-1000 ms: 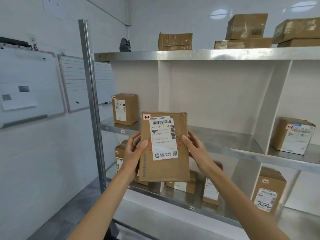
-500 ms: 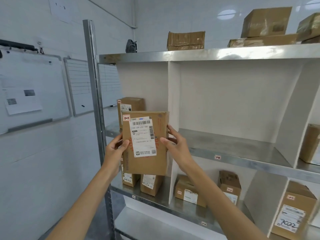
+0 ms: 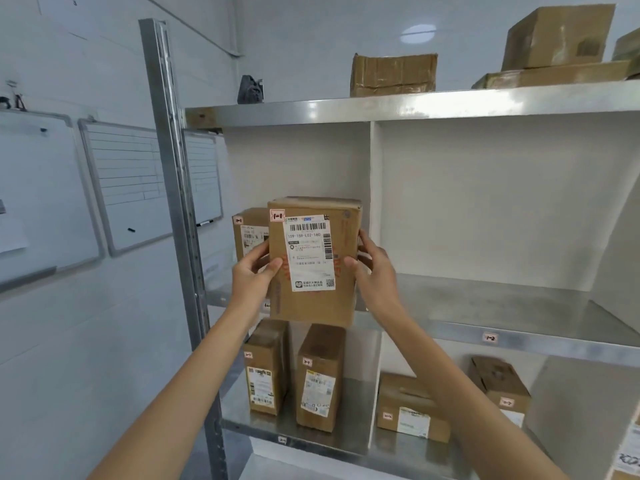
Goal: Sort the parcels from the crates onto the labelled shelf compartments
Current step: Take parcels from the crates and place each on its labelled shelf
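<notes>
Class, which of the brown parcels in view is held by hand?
The parcel with the big white barcode label, in front of the middle shelf: left hand and right hand clasp its sides. The others sit on shelves.

White tiled wall [image 3: 86, 341] carries several framed whiteboards [image 3: 124, 188].

The held parcel [image 3: 311, 261] sits before the left compartment of the middle shelf [image 3: 519, 306], with the left hand [image 3: 252, 275] at its 9 o'clock and the right hand [image 3: 375, 271] at 3. A second parcel [image 3: 247, 233] stands behind it at 10 o'clock, the upright parcels [image 3: 320, 375] are on the shelf below at 6, and the divider [image 3: 374, 188] is at 1
</notes>
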